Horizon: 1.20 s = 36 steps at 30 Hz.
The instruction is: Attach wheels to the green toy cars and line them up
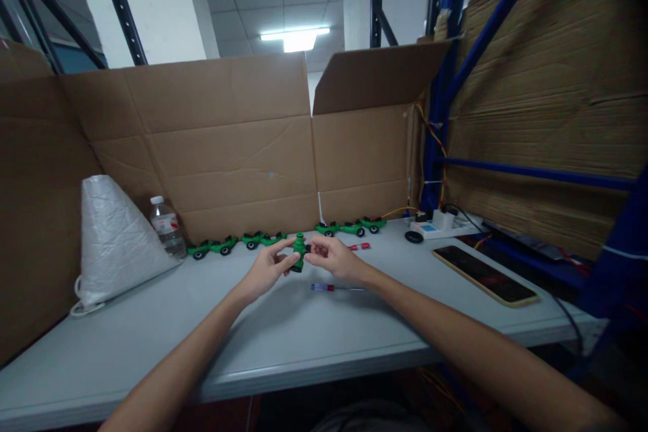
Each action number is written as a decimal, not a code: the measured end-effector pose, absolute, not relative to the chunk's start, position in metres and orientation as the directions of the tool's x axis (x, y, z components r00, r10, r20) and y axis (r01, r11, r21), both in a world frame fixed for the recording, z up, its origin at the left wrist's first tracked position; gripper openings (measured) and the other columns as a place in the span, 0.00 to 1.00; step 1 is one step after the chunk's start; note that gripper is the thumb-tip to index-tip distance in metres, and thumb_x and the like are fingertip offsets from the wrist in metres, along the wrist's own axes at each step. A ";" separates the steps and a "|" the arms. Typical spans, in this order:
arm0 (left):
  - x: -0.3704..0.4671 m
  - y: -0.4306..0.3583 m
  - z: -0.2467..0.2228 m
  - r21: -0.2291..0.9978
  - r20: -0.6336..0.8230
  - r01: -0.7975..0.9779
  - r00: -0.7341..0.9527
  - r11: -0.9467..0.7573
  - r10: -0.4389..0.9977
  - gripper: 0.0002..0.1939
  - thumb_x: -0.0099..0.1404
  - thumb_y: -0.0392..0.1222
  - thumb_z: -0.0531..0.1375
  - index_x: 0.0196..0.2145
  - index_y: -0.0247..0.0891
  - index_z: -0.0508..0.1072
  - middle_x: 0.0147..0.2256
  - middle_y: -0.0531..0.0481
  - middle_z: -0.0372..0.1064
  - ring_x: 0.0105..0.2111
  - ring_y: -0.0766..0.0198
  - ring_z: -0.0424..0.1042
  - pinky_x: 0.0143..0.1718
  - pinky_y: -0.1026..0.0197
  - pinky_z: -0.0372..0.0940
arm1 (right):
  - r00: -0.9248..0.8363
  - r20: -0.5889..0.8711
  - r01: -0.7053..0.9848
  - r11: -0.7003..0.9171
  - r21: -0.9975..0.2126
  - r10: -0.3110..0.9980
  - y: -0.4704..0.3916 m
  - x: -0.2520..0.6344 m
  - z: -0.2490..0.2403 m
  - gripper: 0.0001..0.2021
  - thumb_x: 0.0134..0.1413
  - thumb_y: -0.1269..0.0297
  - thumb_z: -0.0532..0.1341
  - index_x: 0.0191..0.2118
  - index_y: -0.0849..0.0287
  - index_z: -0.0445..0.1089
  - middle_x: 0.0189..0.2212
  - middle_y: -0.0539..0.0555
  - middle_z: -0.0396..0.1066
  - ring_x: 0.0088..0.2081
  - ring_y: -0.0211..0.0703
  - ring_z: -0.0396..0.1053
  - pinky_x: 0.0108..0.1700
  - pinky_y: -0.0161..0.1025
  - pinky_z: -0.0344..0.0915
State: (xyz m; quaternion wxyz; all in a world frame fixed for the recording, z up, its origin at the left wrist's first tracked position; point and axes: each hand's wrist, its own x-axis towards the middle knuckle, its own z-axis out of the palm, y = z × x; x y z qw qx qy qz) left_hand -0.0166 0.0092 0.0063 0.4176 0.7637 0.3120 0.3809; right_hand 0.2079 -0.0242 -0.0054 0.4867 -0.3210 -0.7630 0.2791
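Observation:
A green toy car point(299, 251), tipped up on end, is held above the table between my two hands. My left hand point(268, 268) is closed, its thumb and fingers pinching the car's left side. My right hand point(331, 258) is closed at the other side, fingertips on a small black part point(308, 248) against the car; whether that part is fixed to it I cannot tell. Below my right hand lies a screwdriver point(329, 287) with a clear blue and red handle. A red object point(359, 246), perhaps a pen, is partly hidden behind that hand.
Several green toy cars point(212, 247) line the back of the table point(253, 351) along a cardboard wall point(233, 175). At left are a silvery bag point(116, 243) and a water bottle point(168, 226). A phone point(486, 275), a power strip point(445, 224) and a black ring point(414, 237) lie right.

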 end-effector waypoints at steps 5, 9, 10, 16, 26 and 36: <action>-0.020 0.001 0.015 0.948 0.191 0.091 0.603 -0.305 0.774 0.33 0.63 0.58 0.69 0.59 0.36 0.76 0.41 0.44 0.76 0.32 0.65 0.70 0.29 0.66 0.62 | -0.386 0.651 0.481 0.745 -0.463 0.654 -0.028 0.211 -0.007 0.11 0.63 0.61 0.63 0.31 0.56 0.63 0.27 0.47 0.65 0.29 0.39 0.61 0.33 0.36 0.53; -0.021 0.001 0.016 0.976 0.130 0.057 0.613 -0.209 0.779 0.30 0.63 0.56 0.70 0.56 0.36 0.77 0.42 0.44 0.76 0.32 0.67 0.70 0.30 0.67 0.64 | -0.433 0.684 0.578 0.763 -0.289 0.587 -0.031 0.210 -0.008 0.08 0.66 0.61 0.62 0.35 0.56 0.66 0.32 0.49 0.68 0.32 0.41 0.64 0.35 0.36 0.55; -0.020 0.002 0.015 0.981 0.122 0.047 0.608 -0.189 0.784 0.29 0.62 0.56 0.71 0.55 0.36 0.77 0.42 0.45 0.76 0.31 0.68 0.70 0.30 0.67 0.65 | -0.437 0.684 0.602 0.755 -0.260 0.585 -0.031 0.210 -0.008 0.07 0.67 0.61 0.61 0.37 0.56 0.66 0.33 0.50 0.70 0.33 0.42 0.65 0.36 0.37 0.56; -0.015 0.008 0.006 0.998 0.066 -0.058 0.609 -0.038 0.790 0.24 0.62 0.54 0.72 0.49 0.35 0.76 0.35 0.49 0.75 0.25 0.68 0.72 0.25 0.66 0.68 | -0.446 0.694 0.755 0.654 -0.047 0.565 -0.030 0.207 -0.012 0.10 0.73 0.58 0.57 0.49 0.59 0.66 0.42 0.59 0.73 0.41 0.48 0.70 0.41 0.40 0.61; -0.014 0.002 0.007 0.993 -0.042 -0.057 0.667 0.107 0.744 0.17 0.68 0.50 0.67 0.41 0.31 0.77 0.31 0.46 0.76 0.20 0.68 0.73 0.20 0.68 0.67 | -0.628 0.640 0.766 0.498 0.407 0.443 -0.033 0.210 -0.001 0.13 0.75 0.56 0.55 0.41 0.57 0.69 0.37 0.54 0.72 0.39 0.46 0.69 0.38 0.41 0.59; -0.007 0.003 -0.008 0.998 0.054 -0.019 0.652 -0.055 0.756 0.23 0.68 0.57 0.65 0.44 0.31 0.76 0.35 0.44 0.77 0.20 0.70 0.71 0.19 0.69 0.63 | -0.667 0.631 0.723 0.547 0.422 0.396 -0.033 0.215 -0.003 0.14 0.77 0.61 0.53 0.38 0.58 0.69 0.33 0.53 0.73 0.36 0.45 0.68 0.36 0.42 0.56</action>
